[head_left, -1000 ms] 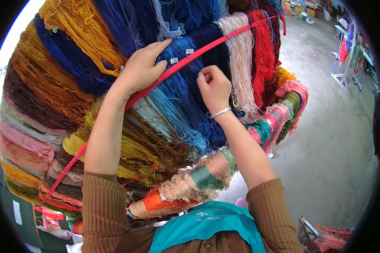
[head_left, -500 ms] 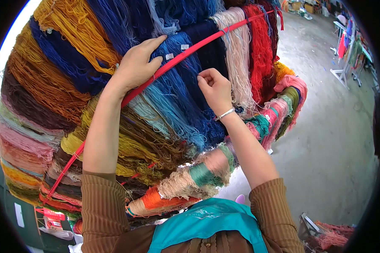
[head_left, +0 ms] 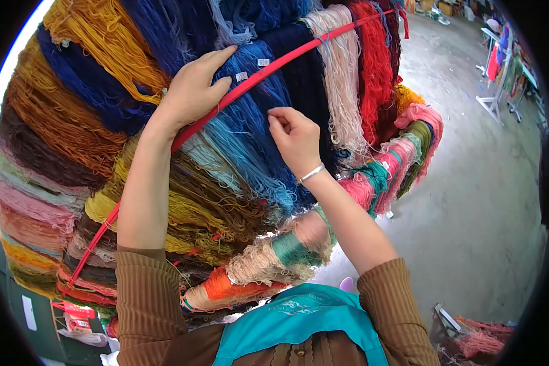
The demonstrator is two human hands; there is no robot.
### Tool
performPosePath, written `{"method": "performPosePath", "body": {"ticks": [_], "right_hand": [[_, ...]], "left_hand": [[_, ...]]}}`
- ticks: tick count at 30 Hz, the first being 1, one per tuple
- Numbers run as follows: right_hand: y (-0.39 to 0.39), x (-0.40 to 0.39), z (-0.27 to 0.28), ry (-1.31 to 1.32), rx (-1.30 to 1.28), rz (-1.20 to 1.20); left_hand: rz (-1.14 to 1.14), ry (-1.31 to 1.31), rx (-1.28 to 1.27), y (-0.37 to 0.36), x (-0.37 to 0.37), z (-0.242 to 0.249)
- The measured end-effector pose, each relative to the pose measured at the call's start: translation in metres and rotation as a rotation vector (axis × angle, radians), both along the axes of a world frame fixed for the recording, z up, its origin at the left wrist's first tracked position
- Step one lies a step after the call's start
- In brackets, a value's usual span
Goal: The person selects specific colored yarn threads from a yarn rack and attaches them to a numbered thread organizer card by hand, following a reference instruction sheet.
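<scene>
Hanks of dyed yarn hang in a thick, many-coloured bank before me, with a red strap (head_left: 283,59) stretched across them. My left hand (head_left: 196,87) lies on the blue yarn (head_left: 257,50) just above the strap, thumb and forefinger apart. Two small white tags (head_left: 263,62) sit on that yarn near its fingertips. Below the strap, my right hand (head_left: 296,139) is closed in a pinch against the dark blue yarn. Whatever lies between its fingertips is hidden or too fine to see. Pale pink yarn (head_left: 338,79) and red yarn (head_left: 375,76) hang to its right.
A roll wound with pink, green and orange yarn (head_left: 293,244) runs along the bank's lower edge, close to my teal apron (head_left: 299,317). Grey floor (head_left: 463,201) spreads to the right. White-legged racks (head_left: 494,100) stand far right, and pinkish yarn (head_left: 482,341) lies at lower right.
My right hand has shifted left and slightly down across the blue yarn, still pinched. The left hand stays at nearly the same place on the yarn.
</scene>
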State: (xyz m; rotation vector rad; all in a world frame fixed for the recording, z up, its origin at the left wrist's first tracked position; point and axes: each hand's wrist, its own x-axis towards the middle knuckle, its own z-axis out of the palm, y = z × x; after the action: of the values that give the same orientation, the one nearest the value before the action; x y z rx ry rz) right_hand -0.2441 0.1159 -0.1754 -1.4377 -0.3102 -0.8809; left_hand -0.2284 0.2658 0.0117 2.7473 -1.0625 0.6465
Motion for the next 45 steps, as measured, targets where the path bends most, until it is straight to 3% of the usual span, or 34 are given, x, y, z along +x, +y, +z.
{"method": "performPosePath", "body": {"ticks": [8, 14, 20, 24, 28, 30, 36, 45], "right_hand": [[0.016, 0.012, 0.024, 0.074, -0.108, -0.153], [0.024, 0.016, 0.026, 0.017, 0.014, -0.036], [0.018, 0.015, 0.025, 0.057, -0.048, -0.026], [0.01, 0.012, 0.02, 0.075, 0.104, 0.014], [-0.001, 0.017, 0.013, 0.059, 0.194, 0.132], [-0.008, 0.013, 0.016, 0.169, 0.319, 0.395], [-0.019, -0.009, 0.035, 0.293, 0.428, 0.683], [-0.015, -0.009, 0.032, 0.295, 0.458, 0.726]], "left_hand": [[-0.023, -0.004, -0.013, 0.001, 0.002, -0.001], [-0.008, -0.011, -0.005, 0.001, 0.002, -0.001], [0.011, -0.01, -0.003, -0.001, -0.001, 0.0], [0.01, -0.016, 0.007, -0.001, -0.001, 0.0], [0.015, -0.004, -0.005, -0.002, -0.002, 0.0], [0.016, 0.001, -0.008, -0.002, -0.003, 0.0], [-0.008, -0.009, -0.017, 0.0, 0.002, -0.002], [-0.004, -0.029, -0.014, 0.0, 0.0, -0.002]]}}
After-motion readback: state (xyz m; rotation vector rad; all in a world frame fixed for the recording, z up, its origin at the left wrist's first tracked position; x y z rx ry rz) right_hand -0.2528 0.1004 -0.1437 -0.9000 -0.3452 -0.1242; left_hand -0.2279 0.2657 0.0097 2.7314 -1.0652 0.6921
